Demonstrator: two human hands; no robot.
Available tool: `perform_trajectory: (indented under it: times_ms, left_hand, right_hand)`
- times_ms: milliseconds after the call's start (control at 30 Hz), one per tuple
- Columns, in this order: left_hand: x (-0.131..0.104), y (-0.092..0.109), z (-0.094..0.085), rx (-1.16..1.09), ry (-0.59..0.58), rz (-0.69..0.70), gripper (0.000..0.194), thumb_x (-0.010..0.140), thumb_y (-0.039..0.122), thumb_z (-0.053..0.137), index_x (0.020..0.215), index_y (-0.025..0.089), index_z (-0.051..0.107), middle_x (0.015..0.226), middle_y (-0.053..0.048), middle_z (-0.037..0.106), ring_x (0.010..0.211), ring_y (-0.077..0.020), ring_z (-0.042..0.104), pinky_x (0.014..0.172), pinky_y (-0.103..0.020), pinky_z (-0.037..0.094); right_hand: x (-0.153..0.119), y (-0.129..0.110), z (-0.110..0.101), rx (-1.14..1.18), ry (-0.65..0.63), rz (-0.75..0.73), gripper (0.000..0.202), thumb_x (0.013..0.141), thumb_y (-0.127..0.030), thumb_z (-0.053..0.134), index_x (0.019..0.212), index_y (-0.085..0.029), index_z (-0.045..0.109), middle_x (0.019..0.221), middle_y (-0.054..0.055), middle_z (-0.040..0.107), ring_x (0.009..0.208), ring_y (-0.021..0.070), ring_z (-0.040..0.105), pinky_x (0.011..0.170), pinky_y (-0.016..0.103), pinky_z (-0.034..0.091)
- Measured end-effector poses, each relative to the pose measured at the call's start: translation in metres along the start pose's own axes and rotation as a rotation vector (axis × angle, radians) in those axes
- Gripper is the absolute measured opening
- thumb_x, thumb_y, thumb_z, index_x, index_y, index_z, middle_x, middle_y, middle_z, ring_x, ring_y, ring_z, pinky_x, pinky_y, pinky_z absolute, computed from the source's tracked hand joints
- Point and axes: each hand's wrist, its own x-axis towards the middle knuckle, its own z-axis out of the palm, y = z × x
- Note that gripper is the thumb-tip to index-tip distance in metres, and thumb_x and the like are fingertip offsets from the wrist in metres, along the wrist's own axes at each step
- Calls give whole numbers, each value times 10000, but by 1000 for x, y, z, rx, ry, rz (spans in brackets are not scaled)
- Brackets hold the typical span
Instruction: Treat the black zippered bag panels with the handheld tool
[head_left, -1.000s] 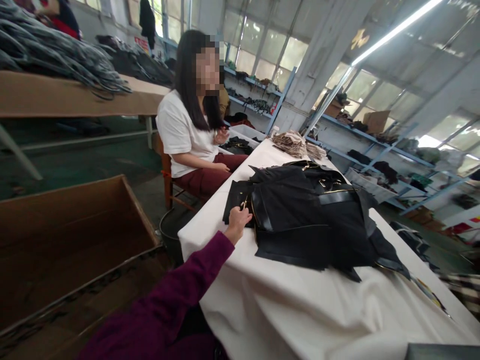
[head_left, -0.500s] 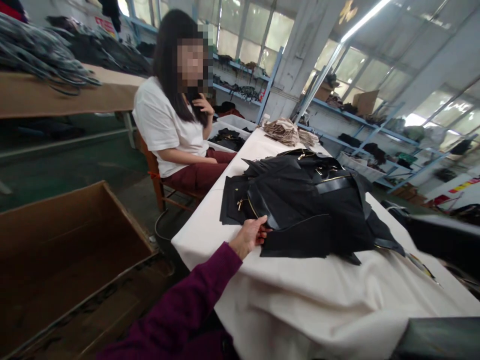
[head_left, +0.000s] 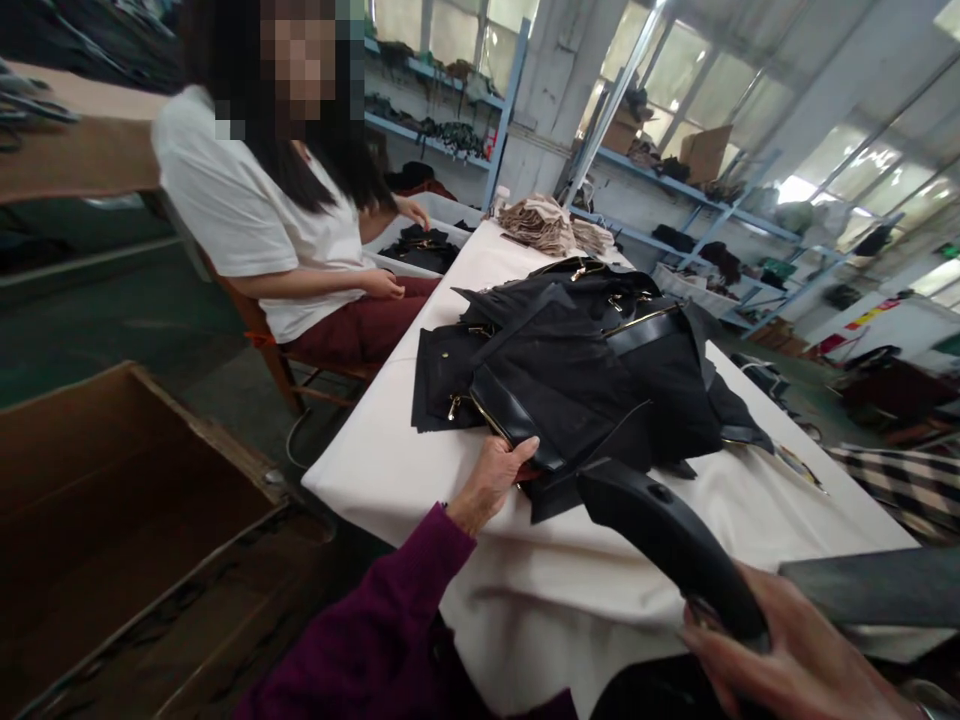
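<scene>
Right hand (head_left: 795,665) newly in view, grip clenched on black handle (head_left: 667,545); left hand (head_left: 495,475) grasping black garment pile (head_left: 592,380).

A long table (head_left: 420,470) under a cream cloth runs from near to far through the middle. On the left, a big open cardboard box (head_left: 112,500) sits on the floor, and a wooden chair (head_left: 262,335) stands beside the table. Far left, a brown bench (head_left: 82,150) carries dark goods. Blue metal shelves (head_left: 675,190) line the far wall and right side, loaded with boxes and bundles. Tall windows (head_left: 817,170) behind them pour in daylight. The floor (head_left: 112,310) looks dark green.
</scene>
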Motion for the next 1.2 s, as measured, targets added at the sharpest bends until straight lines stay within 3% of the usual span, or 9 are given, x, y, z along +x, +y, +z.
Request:
perform_trajectory:
  times_ms: [100,200,400,767,833,1000,1100,1200]
  left_hand:
    - [-1,-3,1,0,-33,4,383,597,367,787,863,110,687,825,-72,708,713,-193,644,651,-326,535]
    - [-2,-4,1,-21,-75,8,356,631,365,769,879,124,685,806,-53,708,718,-179,639,665,-316,532]
    - [-5,-4,-2,-81,-204,13,302,676,384,733,701,88,678,686,-73,686,703,-189,640,690,-310,521]
    - [-3,-10,-1,-130,-201,-40,325,640,402,750,715,100,654,692,-81,688,728,-221,658,715,-354,530]
    - [-3,-11,-2,-120,-224,-57,329,644,395,749,722,88,660,705,-95,692,710,-225,659,702,-360,533]
    - [-5,-13,-5,-109,-269,-93,333,672,389,731,765,75,674,700,-102,694,664,-219,661,674,-355,537]
    - [-4,-13,-4,-114,-269,-93,339,670,388,734,800,82,671,719,-98,698,677,-217,664,680,-351,535]
    - [-3,-12,-1,-110,-260,-87,350,661,400,737,805,89,666,732,-93,698,675,-212,663,682,-347,530]
  right_hand:
    - [4,-14,15,44,-163,25,224,774,-424,491,721,-206,495,558,-22,568,526,145,551,507,249,421]
    - [12,-23,17,39,-139,19,209,756,-401,499,787,-197,470,609,-24,560,559,145,564,530,245,438]
    - [23,-22,24,31,-69,5,249,756,-418,467,835,-182,451,671,-13,541,541,146,564,544,276,460]
    - [21,-17,23,30,-112,34,206,788,-394,476,797,-196,418,599,-40,509,512,131,540,493,248,422]
    - [24,-18,21,38,-77,27,198,781,-387,481,778,-199,418,581,-35,522,508,133,544,481,244,413]
    - [32,-21,5,26,153,47,246,739,-441,502,732,-201,445,549,-23,543,484,138,533,480,257,401]
    - [21,-15,2,-32,84,29,266,759,-468,477,732,-204,463,555,-16,559,501,140,526,487,262,396]
    - [8,-9,12,-43,-42,47,282,767,-485,466,787,-203,463,566,-16,562,518,150,543,502,267,410]
